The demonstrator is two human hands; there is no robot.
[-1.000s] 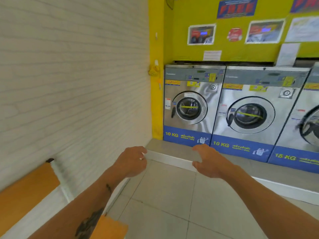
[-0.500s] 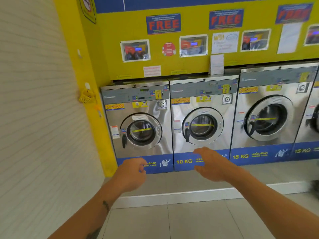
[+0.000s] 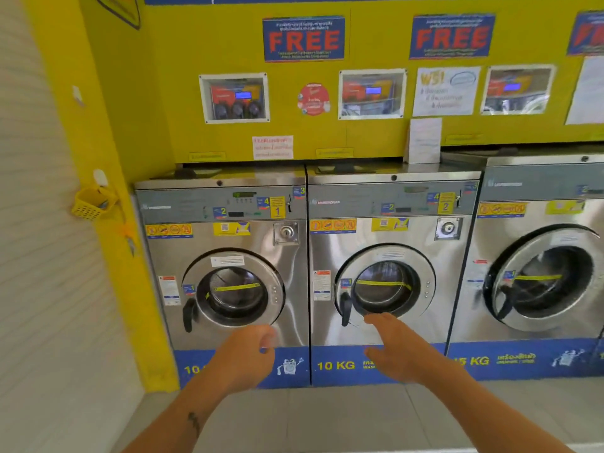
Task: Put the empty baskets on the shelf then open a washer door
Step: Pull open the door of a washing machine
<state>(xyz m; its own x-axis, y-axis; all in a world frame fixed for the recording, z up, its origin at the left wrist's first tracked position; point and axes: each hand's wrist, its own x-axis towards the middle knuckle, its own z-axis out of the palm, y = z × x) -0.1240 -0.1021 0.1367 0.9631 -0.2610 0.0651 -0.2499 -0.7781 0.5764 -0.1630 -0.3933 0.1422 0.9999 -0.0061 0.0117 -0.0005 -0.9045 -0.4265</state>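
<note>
A row of steel front-loading washers stands against the yellow wall. Washer 1 (image 3: 225, 282) is on the left, with its round door (image 3: 233, 289) closed and a black handle (image 3: 189, 313) on the door's left side. Washer 2 (image 3: 389, 276) beside it also has a closed door (image 3: 384, 282) with a black handle (image 3: 345, 307). My left hand (image 3: 246, 356) hangs loosely curled and empty below washer 1's door. With fingers extended, my right hand (image 3: 397, 346) reaches toward the lower edge of washer 2's door, holding nothing. No laundry baskets or shelf are in view.
A larger 15 KG washer (image 3: 542, 273) stands at the right, door closed. A small yellow basket (image 3: 93, 204) hangs on the yellow pillar at the left. A white brick wall (image 3: 42, 256) runs along the left. The washers sit on a raised step above the tiled floor (image 3: 327, 416).
The view has swung from the left wall to face the washers and come much closer. Both hands have risen toward the doors of washers 1 and 2.
</note>
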